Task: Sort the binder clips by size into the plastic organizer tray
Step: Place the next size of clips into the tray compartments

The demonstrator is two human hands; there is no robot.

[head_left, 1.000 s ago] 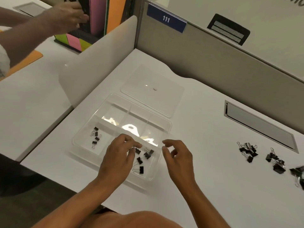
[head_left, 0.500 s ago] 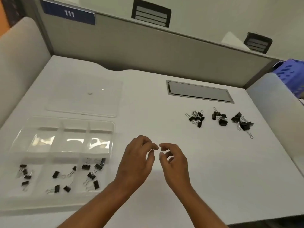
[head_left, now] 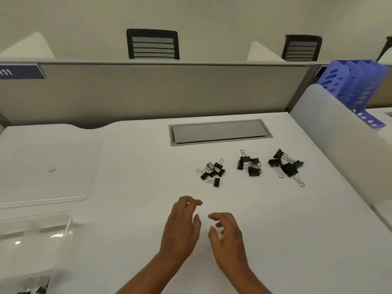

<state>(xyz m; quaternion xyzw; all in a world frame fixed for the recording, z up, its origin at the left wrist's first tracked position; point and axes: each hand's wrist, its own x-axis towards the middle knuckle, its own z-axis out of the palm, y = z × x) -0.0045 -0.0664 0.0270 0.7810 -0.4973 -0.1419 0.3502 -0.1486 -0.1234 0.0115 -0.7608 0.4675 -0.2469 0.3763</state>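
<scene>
Three piles of black binder clips lie on the white desk: a small-clip pile [head_left: 212,170], a middle pile [head_left: 249,164] and a pile of larger clips [head_left: 286,165] to its right. The clear plastic organizer tray [head_left: 63,221] sits at the lower left, mostly cut off, with a few small clips [head_left: 35,288] showing at the bottom edge. My left hand [head_left: 182,228] and my right hand [head_left: 228,234] hover side by side over the desk, nearer me than the small-clip pile. Both hold nothing, fingers loosely curled and apart.
The tray's clear lid [head_left: 48,170] lies flat at the left. A grey cable hatch [head_left: 218,132] is set in the desk behind the piles. A partition wall [head_left: 159,92] closes the back; a frosted side divider [head_left: 339,136] and blue file racks [head_left: 356,81] stand at the right.
The view has swung right and up from the tray toward the clip piles. Both empty hands have left the tray and moved right and forward toward the piles.
</scene>
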